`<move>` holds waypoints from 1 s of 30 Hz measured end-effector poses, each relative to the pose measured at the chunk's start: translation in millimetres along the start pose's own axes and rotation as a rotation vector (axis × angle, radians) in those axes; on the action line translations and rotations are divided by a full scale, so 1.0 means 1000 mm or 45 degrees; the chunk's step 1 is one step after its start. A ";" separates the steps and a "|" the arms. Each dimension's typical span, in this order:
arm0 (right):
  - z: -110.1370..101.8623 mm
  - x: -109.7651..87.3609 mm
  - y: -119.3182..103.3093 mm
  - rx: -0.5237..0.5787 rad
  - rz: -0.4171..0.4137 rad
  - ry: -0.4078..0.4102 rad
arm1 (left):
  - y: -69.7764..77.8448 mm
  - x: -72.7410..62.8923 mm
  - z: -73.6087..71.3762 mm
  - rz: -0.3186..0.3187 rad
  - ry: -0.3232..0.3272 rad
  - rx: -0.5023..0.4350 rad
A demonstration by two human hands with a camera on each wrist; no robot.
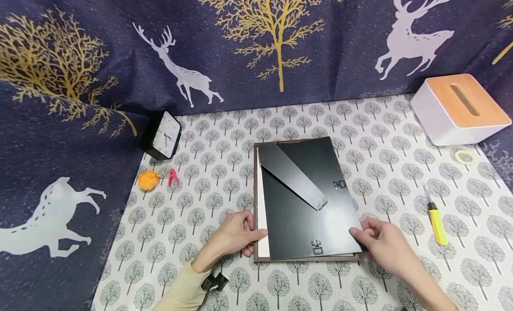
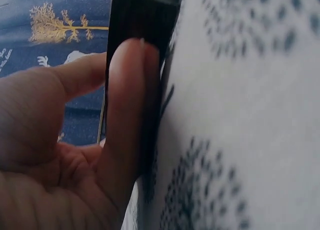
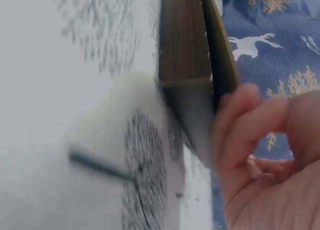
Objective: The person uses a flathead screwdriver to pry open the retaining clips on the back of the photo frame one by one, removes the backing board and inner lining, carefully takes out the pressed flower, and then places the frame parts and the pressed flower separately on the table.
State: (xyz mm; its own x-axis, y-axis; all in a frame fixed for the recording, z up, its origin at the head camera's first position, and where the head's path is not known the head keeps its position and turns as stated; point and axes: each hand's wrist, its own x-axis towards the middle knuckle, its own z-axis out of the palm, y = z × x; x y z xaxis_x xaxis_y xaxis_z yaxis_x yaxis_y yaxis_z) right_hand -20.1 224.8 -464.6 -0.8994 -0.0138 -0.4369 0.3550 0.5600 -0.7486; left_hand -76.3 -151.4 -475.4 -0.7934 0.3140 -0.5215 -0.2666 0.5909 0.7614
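Backing board (image 1: 296, 226) skewed over frame (image 1: 255, 190), neither seated nor fully off. Left hand (image 1: 236, 233) grips frame edge; right hand (image 1: 382, 242) pinches board corner.

Your head view was bright, with glare low on the black panel (image 1: 296, 222); your left wrist view ran dimmer, and the worktop (image 3: 75, 115) was soft in both wrist views.

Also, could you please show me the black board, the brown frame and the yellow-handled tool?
Black board (image 1: 306, 226), head view: lower middle of its face.
Brown frame (image 3: 185, 40), right wrist view: wood-grained outer side.
Yellow-handled tool (image 1: 438, 225), head view: the handle.
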 end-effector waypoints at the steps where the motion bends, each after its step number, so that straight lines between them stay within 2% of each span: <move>1: 0.001 -0.001 0.001 0.077 0.002 -0.021 | -0.002 0.001 -0.001 0.020 -0.018 -0.024; 3: 0.003 -0.001 0.003 0.241 0.007 -0.060 | -0.005 0.003 -0.003 0.058 -0.053 -0.074; 6: 0.006 0.001 0.006 0.385 -0.003 -0.062 | -0.009 0.004 -0.005 0.094 -0.094 -0.139; 10: 0.008 0.005 0.012 0.596 0.064 -0.044 | -0.009 0.004 -0.008 0.104 -0.122 -0.161; 14: 0.007 0.007 0.019 0.759 0.076 -0.011 | -0.007 0.002 -0.008 0.091 -0.120 -0.152; 17: 0.005 0.007 0.024 0.825 0.035 -0.004 | -0.006 0.002 -0.008 0.081 -0.121 -0.163; 21: -0.001 0.005 0.029 0.846 -0.042 -0.034 | -0.007 0.003 -0.007 0.070 -0.126 -0.187; 30: -0.021 0.004 0.035 0.955 -0.102 -0.028 | -0.008 0.002 -0.006 0.069 -0.121 -0.231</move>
State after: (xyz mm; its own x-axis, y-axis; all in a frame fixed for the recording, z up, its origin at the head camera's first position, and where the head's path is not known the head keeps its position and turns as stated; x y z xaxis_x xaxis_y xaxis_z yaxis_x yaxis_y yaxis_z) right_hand -16.3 262.2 -482.1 -0.9272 -0.0517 -0.3709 0.3743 -0.1577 -0.9138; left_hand -79.5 -159.8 -479.9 -0.7564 0.4155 -0.5052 -0.3256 0.4306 0.8418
